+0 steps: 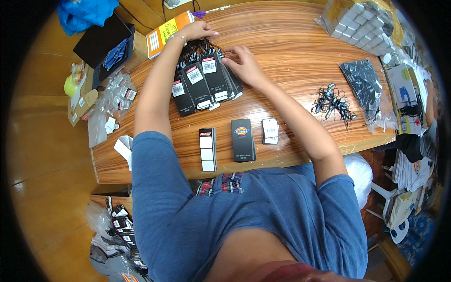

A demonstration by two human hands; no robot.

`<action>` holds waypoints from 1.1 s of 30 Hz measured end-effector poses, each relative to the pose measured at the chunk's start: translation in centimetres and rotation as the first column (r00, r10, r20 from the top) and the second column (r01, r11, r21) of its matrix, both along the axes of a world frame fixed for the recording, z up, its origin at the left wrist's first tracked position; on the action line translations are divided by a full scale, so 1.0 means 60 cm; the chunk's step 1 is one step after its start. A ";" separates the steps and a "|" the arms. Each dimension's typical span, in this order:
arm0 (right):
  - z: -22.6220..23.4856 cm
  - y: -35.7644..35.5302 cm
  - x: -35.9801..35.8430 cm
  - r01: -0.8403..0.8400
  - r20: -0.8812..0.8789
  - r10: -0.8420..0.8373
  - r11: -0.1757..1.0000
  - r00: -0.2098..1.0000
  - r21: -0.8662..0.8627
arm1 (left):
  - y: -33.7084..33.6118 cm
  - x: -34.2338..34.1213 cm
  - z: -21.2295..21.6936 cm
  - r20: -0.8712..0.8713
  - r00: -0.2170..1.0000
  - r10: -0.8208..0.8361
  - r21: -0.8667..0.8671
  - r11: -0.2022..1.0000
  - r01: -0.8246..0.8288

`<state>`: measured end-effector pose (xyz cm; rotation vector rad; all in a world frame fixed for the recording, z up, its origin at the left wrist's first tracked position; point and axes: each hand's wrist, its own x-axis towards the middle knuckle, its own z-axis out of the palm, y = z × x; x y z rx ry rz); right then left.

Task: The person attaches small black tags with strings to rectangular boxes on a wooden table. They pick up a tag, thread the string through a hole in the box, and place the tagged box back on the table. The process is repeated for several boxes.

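Several overlapping stacks of black hang tags (192, 87) with white barcode stickers lie fanned on the wooden table. Their black strings (199, 49) bunch up at the far end. Over those strings reaches my left hand (198, 31), its fingers stretched to the right with nothing visible in them. My right hand (245, 66) is beside the right-hand stack, thumb and fingers apart and holding nothing. Nearer to me stand three small piles in a row: tags with blank white panels (207, 150), black tags with a coloured logo (243, 141), and small white barcode tags (270, 130).
A heap of black string fasteners (332, 103) lies on the right, beside a clear bag of more fasteners (364, 89). Small white boxes (359, 28) are stacked at the far right. An orange-and-white pack (164, 35) and plastic bags (112, 96) sit on the left.
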<state>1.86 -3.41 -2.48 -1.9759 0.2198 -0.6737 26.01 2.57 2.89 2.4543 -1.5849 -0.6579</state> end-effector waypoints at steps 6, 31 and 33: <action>0.009 -0.023 -0.033 -0.052 -0.158 0.052 0.999 0.986 0.008 | 0.024 -0.004 -0.008 0.338 0.940 0.044 -0.319 0.945 0.071; 0.021 -0.021 -0.024 -0.201 -0.409 0.168 0.979 0.897 -0.038 | 0.329 -0.303 0.075 -0.274 0.787 0.553 -0.590 0.550 -0.592; 0.013 -0.014 -0.030 -0.220 -0.430 0.231 0.972 0.873 0.077 | 0.337 -0.305 0.018 -0.352 0.691 0.632 -0.565 0.445 -0.695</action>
